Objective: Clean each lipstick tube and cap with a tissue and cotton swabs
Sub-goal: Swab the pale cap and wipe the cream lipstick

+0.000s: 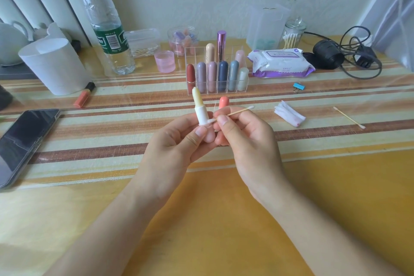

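Left hand [177,141] grips the pink base of an uncapped lipstick tube [201,112], upright, pale yellow stick wound up, thumb across the front; right hand [244,141] pinches a cotton swab [235,112] btwn thumb & forefinger, near tip touching the tube's white collar, far tip angled up-right; both hands are over the worktop [224,219], just in front of the clear organiser [216,87]; a coral cap [224,102] shows btwn hands & organiser, can't tell if held or standing; the organiser holds capped lipsticks upright in 2 rows; right of the organiser, nearer the person: folded tissue [290,114] w/ a red smudge, then further right a 2nd swab [349,118] lying flat; blue clip [299,86] near the organiser's front right corner; wipes pack [280,63] just beside its right rear; glass swab jar [292,33] behind that; black cable [349,54] well right; left of the organiser: pink jar [164,60], water bottle [105,24], white cylinder [53,65], an orange lipstick [84,97] lying flat, phone [22,143] furthest left.
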